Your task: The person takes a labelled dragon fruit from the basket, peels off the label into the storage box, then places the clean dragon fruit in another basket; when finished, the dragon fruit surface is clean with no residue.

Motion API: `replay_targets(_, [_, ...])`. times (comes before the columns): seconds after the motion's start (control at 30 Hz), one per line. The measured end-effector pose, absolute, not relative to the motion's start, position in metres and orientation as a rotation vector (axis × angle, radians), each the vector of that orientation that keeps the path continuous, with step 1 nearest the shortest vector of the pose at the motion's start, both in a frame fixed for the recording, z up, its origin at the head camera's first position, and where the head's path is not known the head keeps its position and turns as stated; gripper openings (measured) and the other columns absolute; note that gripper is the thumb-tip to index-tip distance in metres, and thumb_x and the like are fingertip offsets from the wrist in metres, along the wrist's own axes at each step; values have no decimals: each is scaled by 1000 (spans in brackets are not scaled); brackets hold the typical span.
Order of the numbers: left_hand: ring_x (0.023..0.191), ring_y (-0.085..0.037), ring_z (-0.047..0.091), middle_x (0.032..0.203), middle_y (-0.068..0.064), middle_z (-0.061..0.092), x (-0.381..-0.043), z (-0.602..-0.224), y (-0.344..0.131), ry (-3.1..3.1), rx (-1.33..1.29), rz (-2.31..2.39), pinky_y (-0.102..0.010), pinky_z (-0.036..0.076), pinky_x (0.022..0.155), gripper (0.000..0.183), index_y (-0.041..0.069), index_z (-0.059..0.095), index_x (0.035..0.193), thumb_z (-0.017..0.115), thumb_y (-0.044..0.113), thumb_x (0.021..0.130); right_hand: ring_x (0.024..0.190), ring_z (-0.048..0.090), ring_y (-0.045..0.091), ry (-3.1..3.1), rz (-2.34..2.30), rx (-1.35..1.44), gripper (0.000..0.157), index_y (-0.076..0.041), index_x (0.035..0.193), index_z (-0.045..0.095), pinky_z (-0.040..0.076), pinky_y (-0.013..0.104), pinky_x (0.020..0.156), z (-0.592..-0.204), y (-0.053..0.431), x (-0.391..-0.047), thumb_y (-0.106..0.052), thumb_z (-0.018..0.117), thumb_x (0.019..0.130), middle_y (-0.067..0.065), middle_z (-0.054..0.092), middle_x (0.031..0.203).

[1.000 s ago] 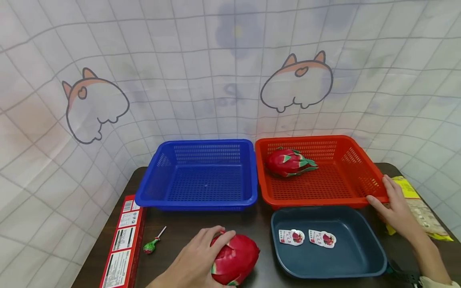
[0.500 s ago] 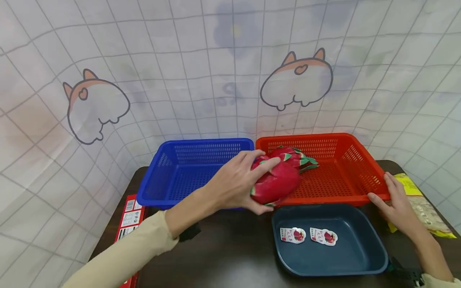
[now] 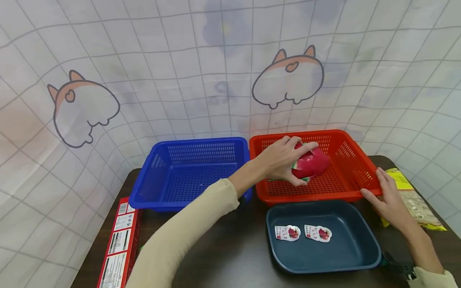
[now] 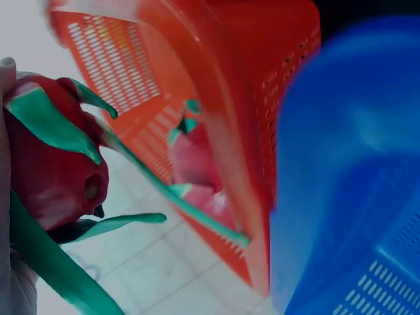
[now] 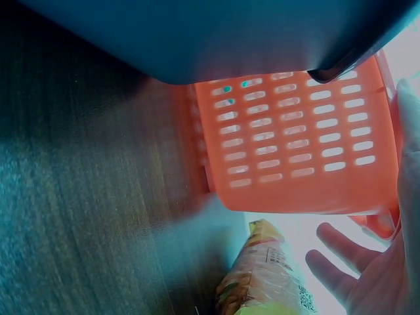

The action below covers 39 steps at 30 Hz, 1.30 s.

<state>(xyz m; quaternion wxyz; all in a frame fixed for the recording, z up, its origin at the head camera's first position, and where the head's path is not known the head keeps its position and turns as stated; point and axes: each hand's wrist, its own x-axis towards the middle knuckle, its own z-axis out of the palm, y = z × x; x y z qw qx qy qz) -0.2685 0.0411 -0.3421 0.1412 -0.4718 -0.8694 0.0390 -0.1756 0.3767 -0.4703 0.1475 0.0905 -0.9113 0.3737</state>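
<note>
My left hand point(image 3: 284, 160) holds a red dragon fruit point(image 3: 312, 163) with green leaf tips above the red basket point(image 3: 354, 196). In the left wrist view, the held dragon fruit point(image 4: 59, 157) has long green leaves pointing toward the basket. A second dragon fruit point(image 4: 197, 164) lies inside that basket; in the head view my left hand mostly hides it. My right hand point(image 3: 394, 204) rests at the basket's front right corner, thumb near the front rim. The right wrist view shows two extended fingers of that hand point(image 5: 377, 282), apart from the slotted basket wall point(image 5: 295, 190).
A blue basket point(image 3: 162, 202) stands left of the red one. In front is a dark blue tray point(image 3: 324, 260) with two dragon-fruit labels point(image 3: 287, 233). A red box point(image 3: 117, 244) lies at left, a yellow packet point(image 3: 415, 204) at right. My left sleeve point(image 3: 183, 228) crosses the dark table point(image 3: 230, 256).
My left hand has lifted the dragon fruit off the table and carried it forward and right over the red basket. My right hand stays at the basket corner.
</note>
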Motion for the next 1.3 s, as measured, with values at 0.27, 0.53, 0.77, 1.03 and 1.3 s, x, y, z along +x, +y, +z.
replay_targets(0.27, [120, -14, 47, 141, -1, 48, -287, -359, 87, -2641, -1318, 164, -23, 47, 97, 98, 31, 20, 153, 60, 74, 74, 135, 12, 60, -2623, 1090, 244, 80, 0, 154, 6, 22, 75, 104, -469, 375, -176, -19, 56, 95, 29, 2, 159])
replay_targets(0.53, [122, -15, 48, 144, 2, 46, -288, -375, 117, -2861, -1271, 148, -25, 48, 99, 101, 31, 14, 153, 59, 75, 74, 132, 18, 58, -2631, 1042, 244, 81, -2, 155, 9, 18, -5, 80, -469, 377, -176, -21, 59, 94, 27, 6, 159])
replay_targets(0.77, [117, -13, 52, 141, 5, 49, -294, -377, 122, -2990, -1296, 211, -25, 47, 101, 102, 31, 15, 151, 59, 78, 72, 131, 19, 58, -2626, 1041, 240, 82, -3, 155, 9, 20, -5, 77, -470, 378, -176, -20, 60, 94, 26, 6, 160])
replay_targets(1.03, [109, -9, 53, 131, 10, 55, -309, -366, 130, -3194, -1244, 120, -25, 50, 93, 99, 32, 21, 148, 70, 69, 70, 135, 15, 58, -2618, 1060, 231, 80, -2, 155, 8, 16, 2, 100, -469, 377, -173, -20, 57, 95, 27, 5, 160])
replay_targets(1.3, [114, -7, 52, 138, 11, 49, -305, -365, 137, -3298, -1246, 404, -23, 48, 94, 105, 32, 12, 153, 60, 78, 72, 134, 16, 57, -2625, 1102, 218, 80, -2, 155, 7, 25, 73, 105, -469, 375, -174, -20, 57, 95, 27, 4, 160])
